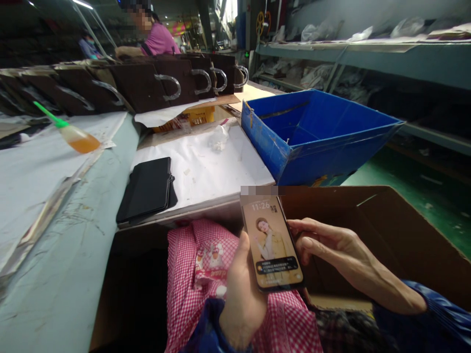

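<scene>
A phone (272, 242) with a lit screen is held upright over my lap. My left hand (241, 294) wraps round its lower left side, thumb lying along the edge. My right hand (331, 250) supports the right edge, fingers curled against the side of the phone. Below both hands lies a red and white checked apron (191, 269). A black folded wallet-like piece (147, 191) rests on the white paper-covered table (213, 166) ahead of me, out of reach of either hand.
A blue plastic bin (312, 132) stands at the table's right end. An open cardboard box (397, 230) sits to my right. A glue bottle with green nozzle (73, 135) lies at left. Dark bags with clear handles (165, 86) line the back. Another person (154, 37) works farther off.
</scene>
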`<state>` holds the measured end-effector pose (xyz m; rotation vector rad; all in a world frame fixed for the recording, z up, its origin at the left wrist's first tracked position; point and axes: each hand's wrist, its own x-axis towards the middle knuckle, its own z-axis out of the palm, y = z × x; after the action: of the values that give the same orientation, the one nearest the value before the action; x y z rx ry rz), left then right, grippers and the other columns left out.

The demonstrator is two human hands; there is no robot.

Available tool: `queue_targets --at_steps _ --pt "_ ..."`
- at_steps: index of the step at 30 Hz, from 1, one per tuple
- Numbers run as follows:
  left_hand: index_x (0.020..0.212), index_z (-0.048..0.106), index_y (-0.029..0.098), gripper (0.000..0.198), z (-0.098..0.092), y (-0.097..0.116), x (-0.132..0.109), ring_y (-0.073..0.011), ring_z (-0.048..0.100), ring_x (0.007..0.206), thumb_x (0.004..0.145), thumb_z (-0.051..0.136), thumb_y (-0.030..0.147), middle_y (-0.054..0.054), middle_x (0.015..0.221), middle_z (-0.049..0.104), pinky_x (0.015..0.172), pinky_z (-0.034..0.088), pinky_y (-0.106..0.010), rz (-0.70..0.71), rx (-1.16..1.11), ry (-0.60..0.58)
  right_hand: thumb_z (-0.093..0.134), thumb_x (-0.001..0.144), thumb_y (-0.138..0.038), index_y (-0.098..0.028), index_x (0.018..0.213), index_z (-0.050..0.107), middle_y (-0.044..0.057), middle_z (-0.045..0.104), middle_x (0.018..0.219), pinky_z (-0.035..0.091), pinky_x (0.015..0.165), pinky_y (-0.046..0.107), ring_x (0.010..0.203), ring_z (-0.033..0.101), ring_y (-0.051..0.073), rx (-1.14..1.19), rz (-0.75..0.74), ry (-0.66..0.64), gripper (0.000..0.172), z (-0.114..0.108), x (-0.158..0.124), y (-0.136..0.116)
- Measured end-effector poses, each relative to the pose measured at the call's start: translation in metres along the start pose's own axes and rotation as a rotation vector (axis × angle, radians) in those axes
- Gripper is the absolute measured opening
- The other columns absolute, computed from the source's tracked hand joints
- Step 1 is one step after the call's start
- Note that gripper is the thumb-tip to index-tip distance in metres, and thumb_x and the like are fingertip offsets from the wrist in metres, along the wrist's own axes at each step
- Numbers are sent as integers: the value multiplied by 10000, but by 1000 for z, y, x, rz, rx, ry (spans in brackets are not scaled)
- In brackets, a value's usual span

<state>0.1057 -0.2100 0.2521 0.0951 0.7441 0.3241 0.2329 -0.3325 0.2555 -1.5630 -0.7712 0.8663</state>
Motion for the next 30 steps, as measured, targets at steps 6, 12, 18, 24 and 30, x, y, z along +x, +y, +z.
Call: queue_targets --at_steps 6,12,18,24,30 --pt "1054 717 111 347 -5 0 3 -282 717 1100 1011 482 363 -124 945 801 1045 521 -474 14 -2 -31 686 899 -448 -199 1231 704 47 719 918 550 613 254 670 630 139 0 26 -3 415 2 1 -3" --pt "1098 686 94 358 -4 0 2 -282 707 1126 1024 449 352 -161 1046 787 1039 525 -478 -7 -20 -16 687 893 -470 -176 1256 690 71 727 987 557 640 263 688 628 140 -20 61 2 467 2 0 -4" --pt "1034 696 106 330 1 1 1 -253 741 1049 1029 451 328 -121 934 806 1049 524 -460 16 -10 0 690 883 -487 -196 1209 723 74 738 1007 571 645 262 729 639 153 -22 53 0 438 4 1 -9" --pt "1038 708 109 335 -1 1 4 -242 754 1006 1026 458 332 -103 892 807 1044 530 -446 16 -11 -5 688 886 -493 -198 1204 728 80 744 1000 573 649 265 761 664 171 -35 51 4 436 4 1 -8" --pt "1029 724 102 372 -2 0 5 -246 760 978 1026 450 354 -107 886 807 1026 542 -442 19 -15 -2 670 910 -473 -163 1223 707 48 712 817 568 629 260 684 625 149 -49 -6 -1 443 2 2 -5"
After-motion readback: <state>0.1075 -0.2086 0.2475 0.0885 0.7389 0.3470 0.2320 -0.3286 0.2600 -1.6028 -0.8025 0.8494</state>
